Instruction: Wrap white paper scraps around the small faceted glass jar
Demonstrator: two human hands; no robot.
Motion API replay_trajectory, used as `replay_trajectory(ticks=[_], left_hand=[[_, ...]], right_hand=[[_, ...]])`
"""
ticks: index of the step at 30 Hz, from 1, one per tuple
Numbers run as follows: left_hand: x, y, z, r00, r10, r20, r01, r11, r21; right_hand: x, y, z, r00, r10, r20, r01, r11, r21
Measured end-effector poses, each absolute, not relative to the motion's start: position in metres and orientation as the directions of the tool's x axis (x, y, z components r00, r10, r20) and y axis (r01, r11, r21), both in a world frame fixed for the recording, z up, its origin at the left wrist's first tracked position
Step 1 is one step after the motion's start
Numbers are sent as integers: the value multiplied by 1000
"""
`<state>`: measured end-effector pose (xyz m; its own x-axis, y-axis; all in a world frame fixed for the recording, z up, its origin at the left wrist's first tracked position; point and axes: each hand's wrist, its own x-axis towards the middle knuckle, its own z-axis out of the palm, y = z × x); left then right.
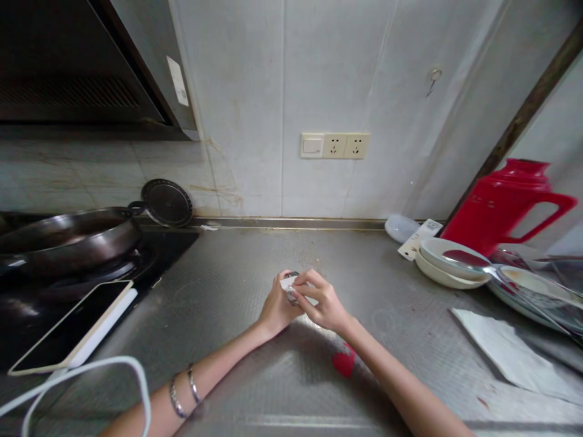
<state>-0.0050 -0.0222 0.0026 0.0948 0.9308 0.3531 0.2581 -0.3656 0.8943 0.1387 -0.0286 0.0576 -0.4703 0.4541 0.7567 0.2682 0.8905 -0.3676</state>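
Note:
My left hand [276,306] and my right hand [321,300] meet at the middle of a steel counter [237,291]. Both are closed round one small white object with a metallic part [290,285], held between their fingertips just above the counter. What the object is I cannot make out. Two bangles sit on my left wrist [182,391]. A small red thing [344,361] lies on the counter under my right forearm.
A dark pan [68,233] sits on the hob at left, a round lid [167,202] leaning behind it. A phone on a white power bank [75,328] with a white cable [113,370] lies front left. Stacked bowls [449,261], a red jug [505,203], and a folded cloth [505,352] are at right.

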Motion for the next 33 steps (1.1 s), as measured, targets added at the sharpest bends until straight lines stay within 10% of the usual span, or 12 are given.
replay_trajectory(ticks=[11, 27, 33], left_hand=[[-2, -28, 16, 3, 951, 308, 291, -296, 910], [0, -25, 7, -3, 944, 329, 215, -321, 922], [4, -34, 3, 42, 957, 288, 254, -289, 923]], right_hand=[[144, -16, 58, -59, 709, 702, 336, 677, -655], [141, -21, 54, -157, 572, 805, 299, 805, -513], [143, -14, 49, -470, 436, 768, 323, 894, -310]])
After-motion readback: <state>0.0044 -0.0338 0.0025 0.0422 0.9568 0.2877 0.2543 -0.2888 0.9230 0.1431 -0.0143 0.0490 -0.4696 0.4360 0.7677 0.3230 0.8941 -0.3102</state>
